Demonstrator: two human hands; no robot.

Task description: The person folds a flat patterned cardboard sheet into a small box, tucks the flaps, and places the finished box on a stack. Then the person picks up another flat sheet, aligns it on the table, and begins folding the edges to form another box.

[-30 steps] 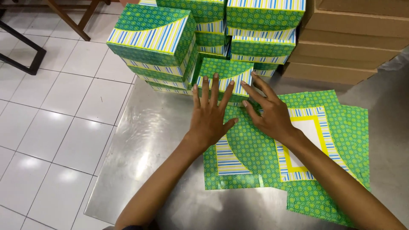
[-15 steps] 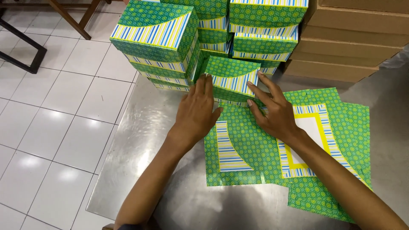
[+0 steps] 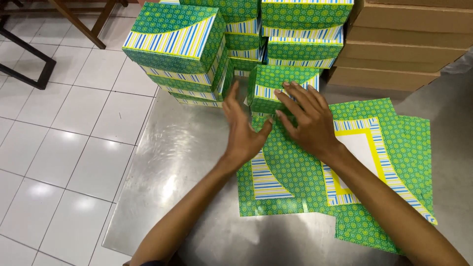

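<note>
Green flat sheet (image 3: pixel 295 172) on steel table (image 3: pixel 162 167); far flap (image 3: pixel 281 88) raised | left hand (image 3: pixel 244 133) open beside flap; right hand (image 3: pixel 305 118) spread, pressing it | folded boxes (image 3: pixel 177 44) stacked behind; sheet mostly unfolded

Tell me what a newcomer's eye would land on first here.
First, the two hands at centre: the left hand and right hand press a half-folded green patterned box on the metal table. Behind it rises a stack of finished green boxes. Flat green box sheets lie spread to the right.
</note>
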